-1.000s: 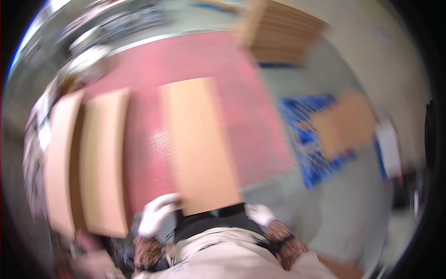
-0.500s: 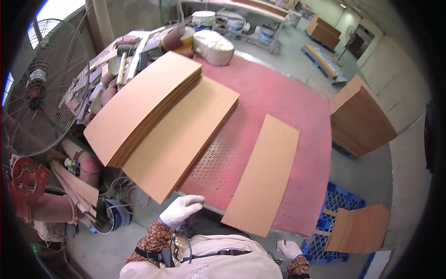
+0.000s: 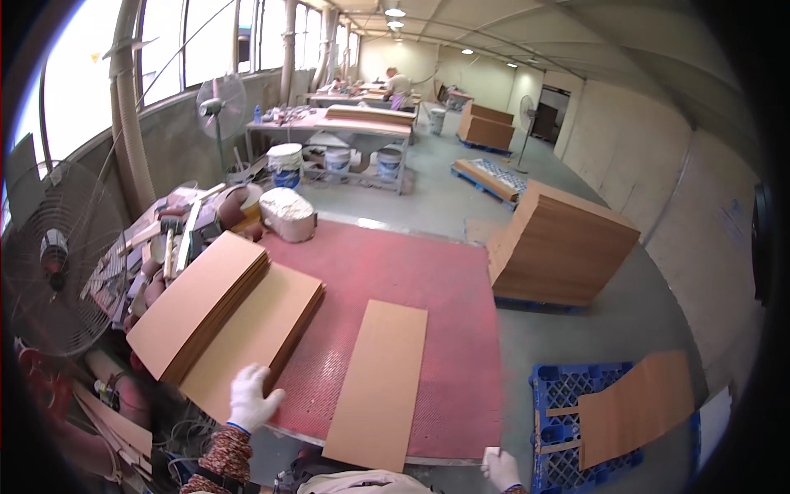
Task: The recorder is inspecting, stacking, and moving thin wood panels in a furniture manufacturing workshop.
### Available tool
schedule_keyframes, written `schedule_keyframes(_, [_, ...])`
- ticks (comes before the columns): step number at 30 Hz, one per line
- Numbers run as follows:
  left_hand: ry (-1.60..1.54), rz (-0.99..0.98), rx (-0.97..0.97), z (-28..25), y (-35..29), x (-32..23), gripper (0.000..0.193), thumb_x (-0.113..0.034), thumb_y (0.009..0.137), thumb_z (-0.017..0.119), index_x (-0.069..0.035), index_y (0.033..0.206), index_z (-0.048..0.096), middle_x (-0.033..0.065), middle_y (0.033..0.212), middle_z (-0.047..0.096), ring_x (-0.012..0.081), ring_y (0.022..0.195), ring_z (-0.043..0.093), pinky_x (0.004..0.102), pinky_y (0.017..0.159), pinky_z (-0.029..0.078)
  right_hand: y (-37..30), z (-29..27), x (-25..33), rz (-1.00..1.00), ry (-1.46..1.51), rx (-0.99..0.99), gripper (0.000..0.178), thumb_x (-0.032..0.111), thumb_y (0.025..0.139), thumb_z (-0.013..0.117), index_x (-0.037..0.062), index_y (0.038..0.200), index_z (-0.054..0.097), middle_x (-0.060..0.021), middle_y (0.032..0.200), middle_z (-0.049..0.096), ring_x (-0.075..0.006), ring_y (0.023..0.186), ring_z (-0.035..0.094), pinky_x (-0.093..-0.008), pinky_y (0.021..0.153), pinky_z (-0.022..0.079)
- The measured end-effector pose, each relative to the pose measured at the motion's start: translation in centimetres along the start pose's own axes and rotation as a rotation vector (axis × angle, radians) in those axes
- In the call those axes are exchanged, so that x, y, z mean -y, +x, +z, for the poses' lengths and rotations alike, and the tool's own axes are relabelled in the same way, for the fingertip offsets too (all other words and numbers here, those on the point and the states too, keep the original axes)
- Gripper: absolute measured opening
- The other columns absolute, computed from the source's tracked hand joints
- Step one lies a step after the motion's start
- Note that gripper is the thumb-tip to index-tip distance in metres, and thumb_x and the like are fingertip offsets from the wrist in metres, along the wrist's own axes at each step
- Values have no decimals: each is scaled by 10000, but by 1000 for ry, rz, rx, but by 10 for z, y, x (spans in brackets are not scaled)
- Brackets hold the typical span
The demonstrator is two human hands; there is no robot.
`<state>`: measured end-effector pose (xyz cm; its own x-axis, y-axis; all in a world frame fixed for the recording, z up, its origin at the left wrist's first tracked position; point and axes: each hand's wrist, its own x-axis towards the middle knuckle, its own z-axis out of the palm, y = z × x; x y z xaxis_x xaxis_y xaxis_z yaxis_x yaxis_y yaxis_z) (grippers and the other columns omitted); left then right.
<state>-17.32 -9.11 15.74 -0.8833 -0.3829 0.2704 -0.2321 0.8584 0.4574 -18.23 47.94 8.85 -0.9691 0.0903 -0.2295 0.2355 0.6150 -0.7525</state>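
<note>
My left hand (image 3: pixel 253 400), in a white glove, is raised with its fingers apart and holds nothing. It is nearest the near end of the lower stack of tan wooden boards (image 3: pixel 255 329). A taller stack of the same boards (image 3: pixel 202 300) stands left of that one. A single long board (image 3: pixel 380 383) lies flat on the red ribbed table mat (image 3: pixel 461 329), its near end past the table edge. My right hand (image 3: pixel 502 471), also gloved, is closed round a small pale block (image 3: pixel 491 452) near the table's front right corner.
At the right, a blue pallet (image 3: pixel 551 428) bears a few brown boards (image 3: pixel 638 407); farther off is a tall board stack (image 3: pixel 568 247). A caged fan (image 3: pixel 62 255) and piled scraps (image 3: pixel 164 239) crowd the left. A person (image 3: pixel 398 86) works at a far table.
The view has tilted up, showing windows and the far room. My left hand has risen and spread its fingers beside the lower stack. My right hand stays near the table's front right corner.
</note>
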Motion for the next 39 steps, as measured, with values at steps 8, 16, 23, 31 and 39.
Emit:
schedule_keyframes(8, [328, -104, 233, 28, 9, 65, 1209, -566, 617, 847, 65, 1515, 339, 293, 1601, 307, 432, 1529, 218, 547, 1262, 144, 49, 20, -41, 421, 305, 283, 462, 551, 996, 586, 102, 888, 607, -90, 796, 721, -174, 573, 665, -297, 457, 465])
schedule_keyframes(16, [479, 158, 211, 12, 15, 55, 965, -417, 772, 797, 38, 1524, 397, 312, 1526, 438, 463, 1445, 379, 536, 1209, 303, 50, 17, -40, 488, 591, 361, 372, 421, 1028, 591, 63, 1088, 668, -67, 868, 739, -140, 631, 667, -243, 495, 497])
schedule_keyframes(23, [283, 505, 168, 43, 83, -54, 942, -411, 765, 801, 39, 1504, 430, 314, 1484, 490, 471, 1402, 440, 543, 1191, 340, 78, 42, -61, 213, 338, 108, 305, 320, 974, 638, 19, 925, 662, -102, 679, 677, -223, 524, 637, -388, 438, 483])
schedule_keyframes(31, [95, 828, 317, 109, 115, -134, 917, -425, 785, 789, 41, 1495, 441, 314, 1478, 496, 472, 1396, 447, 543, 1190, 344, 71, 36, -8, 242, -114, 6, 326, 272, 895, 645, -26, 960, 761, -170, 812, 764, -269, 729, 765, -412, 691, 581])
schedule_keyframes(39, [17, 983, 403, 146, 106, -167, 893, -438, 806, 776, 44, 1485, 453, 315, 1472, 502, 473, 1390, 453, 543, 1189, 347, 65, 51, 8, 552, 60, -222, 314, 281, 833, 671, 2, 926, 781, -188, 812, 750, -339, 820, 755, -462, 734, 568])
